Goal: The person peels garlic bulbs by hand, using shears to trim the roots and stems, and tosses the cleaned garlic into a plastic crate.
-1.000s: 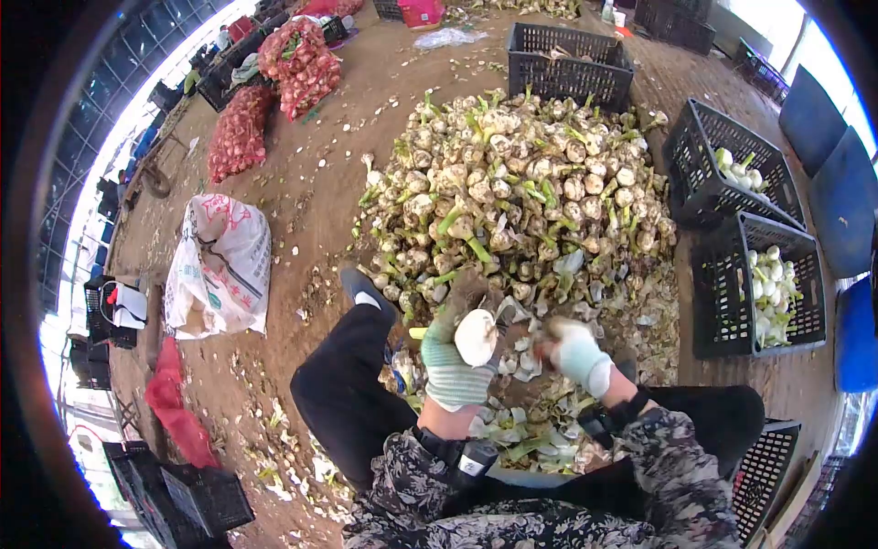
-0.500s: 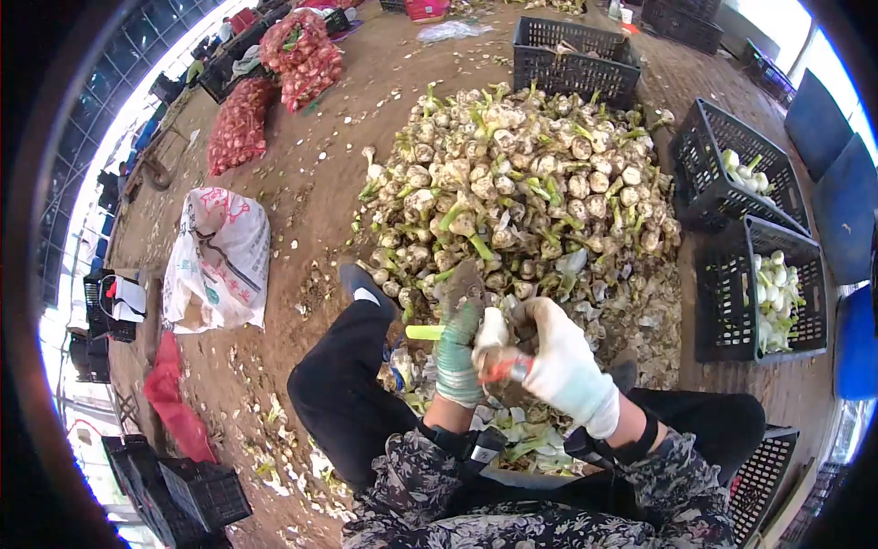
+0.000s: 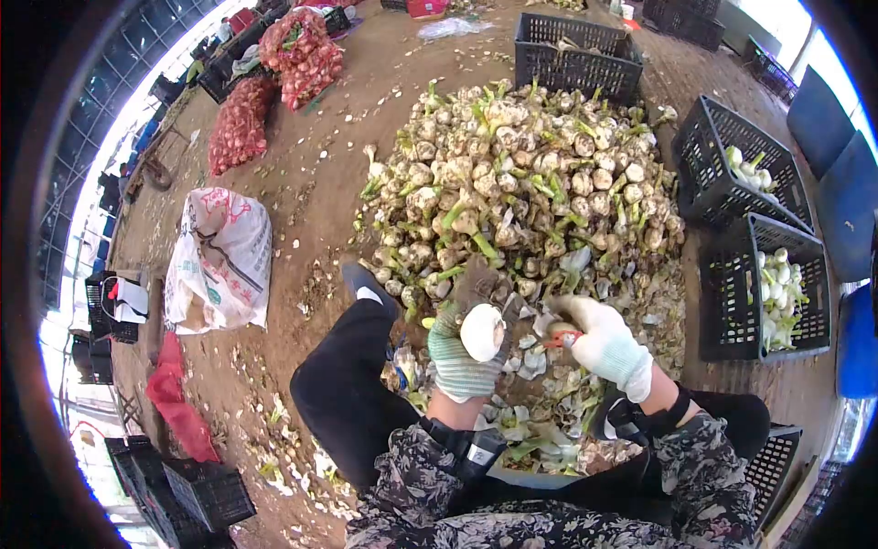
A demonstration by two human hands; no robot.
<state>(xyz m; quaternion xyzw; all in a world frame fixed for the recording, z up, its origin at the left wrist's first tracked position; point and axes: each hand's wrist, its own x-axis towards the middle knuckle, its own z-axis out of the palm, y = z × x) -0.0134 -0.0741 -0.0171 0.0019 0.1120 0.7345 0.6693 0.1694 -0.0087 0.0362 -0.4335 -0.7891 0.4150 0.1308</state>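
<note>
In my gloved left hand [image 3: 457,361] I grip a garlic bulb [image 3: 482,332], its smooth white cut side turned up towards me. My gloved right hand [image 3: 611,346] is closed around a small red-handled knife [image 3: 564,338], apart from the bulb and to its right. The knife's blade is hard to make out. Beyond both hands lies a large heap of untrimmed garlic [image 3: 540,183] with dirty skins and green stems. Loose peelings [image 3: 530,425] cover the ground between my legs.
On the right stand two black crates [image 3: 732,302] [image 3: 704,165] holding white trimmed garlic. Another black crate [image 3: 576,64] is behind the heap. A white sack [image 3: 219,265] lies to the left, with red net bags [image 3: 297,59] farther back. Blue barrels [image 3: 846,201] line the right side.
My right hand has drawn away to the right with the knife. My left hand has turned the bulb so its white cut side faces up; the green stem piece beside it no longer shows.
</note>
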